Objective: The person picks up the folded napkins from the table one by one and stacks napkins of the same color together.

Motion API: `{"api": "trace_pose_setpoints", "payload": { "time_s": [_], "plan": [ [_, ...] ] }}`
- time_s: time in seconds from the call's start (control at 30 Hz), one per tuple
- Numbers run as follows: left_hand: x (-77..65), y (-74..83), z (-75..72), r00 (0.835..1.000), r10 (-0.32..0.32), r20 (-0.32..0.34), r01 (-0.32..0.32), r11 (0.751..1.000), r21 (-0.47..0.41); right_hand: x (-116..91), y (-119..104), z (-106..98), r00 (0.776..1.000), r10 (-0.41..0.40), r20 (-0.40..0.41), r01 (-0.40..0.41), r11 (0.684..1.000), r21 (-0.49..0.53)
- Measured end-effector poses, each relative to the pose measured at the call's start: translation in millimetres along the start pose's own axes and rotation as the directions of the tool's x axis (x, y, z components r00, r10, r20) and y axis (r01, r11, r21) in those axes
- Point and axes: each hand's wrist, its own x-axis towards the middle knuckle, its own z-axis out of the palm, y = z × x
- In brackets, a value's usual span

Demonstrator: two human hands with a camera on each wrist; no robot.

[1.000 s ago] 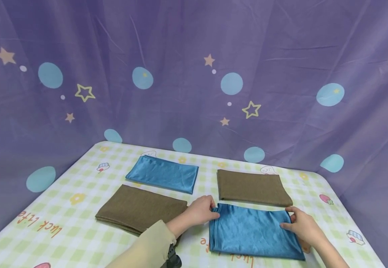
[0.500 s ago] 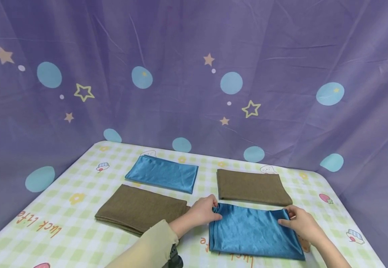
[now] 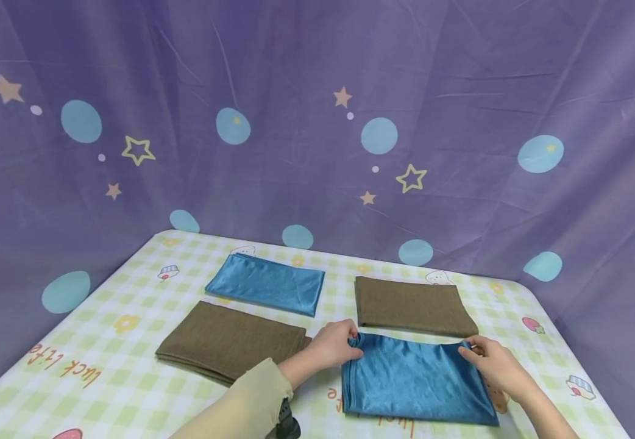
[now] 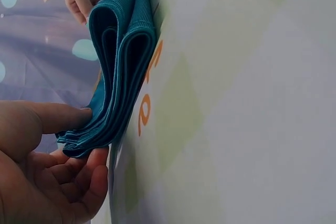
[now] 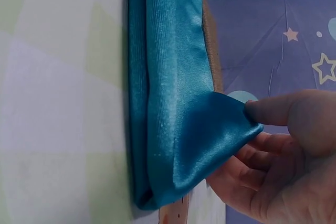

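A folded shiny blue cloth [image 3: 411, 378] lies at the front right of the table. My left hand [image 3: 331, 346] pinches its far left corner between thumb and fingers. In the left wrist view, that hand [image 4: 58, 166] grips the stacked layers, whose looped folds show at the near side. At the far right corner my right hand [image 3: 495, 363] pinches the fabric. The right wrist view has the thumb on top of the lifted blue corner [image 5: 220, 129] and fingers beneath it; the layers below rest on the table.
A folded brown cloth [image 3: 413, 305] lies just behind the blue one. Another brown cloth [image 3: 235, 341] is at the left, partly behind my left forearm, and a second blue cloth [image 3: 268, 283] sits behind that. A checked tablecloth [image 3: 120, 372] covers the table; a purple curtain [image 3: 295, 177] hangs behind.
My right hand has shifted slightly left and away toward the far right corner, taking a pinch of that corner. The left hand has edged slightly right. The other cloths stay put.
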Motion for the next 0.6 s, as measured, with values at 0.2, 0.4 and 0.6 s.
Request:
{"api": "trace_pose_setpoints", "payload": {
  "time_s": [0.2, 0.4, 0.6],
  "plan": [
    [1.2, -2.4, 0.5, 1.0, 0.009, 0.009, -0.009, 1.0, -0.02, 0, 1, 1, 1.0, -0.002, -0.007, 0.002, 1.0, 0.005],
    [-0.2, -2.6, -4.0, 1.0, 0.015, 0.022, -0.013, 0.998, -0.055, -1, -1, 1, 1.0, -0.006, -0.031, 0.007, 1.0, 0.006],
    [-2.6, -1.9, -10.0, 0.999, 0.033, 0.012, -0.032, 0.997, -0.071, -3, -8, -1, 0.999, 0.0, -0.051, 0.001, 1.0, 0.012]
  ]
}}
